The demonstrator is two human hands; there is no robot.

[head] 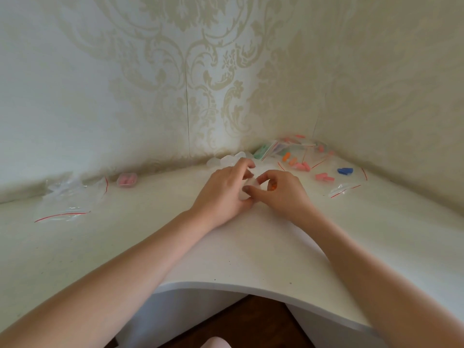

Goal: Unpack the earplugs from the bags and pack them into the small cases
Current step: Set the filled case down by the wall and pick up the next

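My left hand (223,189) and my right hand (281,192) meet at the middle of the white desk, both with fingers curled round a small clear case (247,188). An orange earplug (273,187) shows under my right hand's fingers. A closed case with pink earplugs (126,179) lies at the back left. More clear empty cases (227,159) sit just behind my hands. Bags of coloured earplugs (298,151) are heaped in the back right corner, with loose pink earplugs (324,177) and blue earplugs (344,171) beside them.
Empty clear zip bags (67,199) with red strips lie at the left of the desk (226,247). Another empty bag (344,189) lies at the right. Patterned walls close in the corner behind. The desk's curved front edge is near my body.
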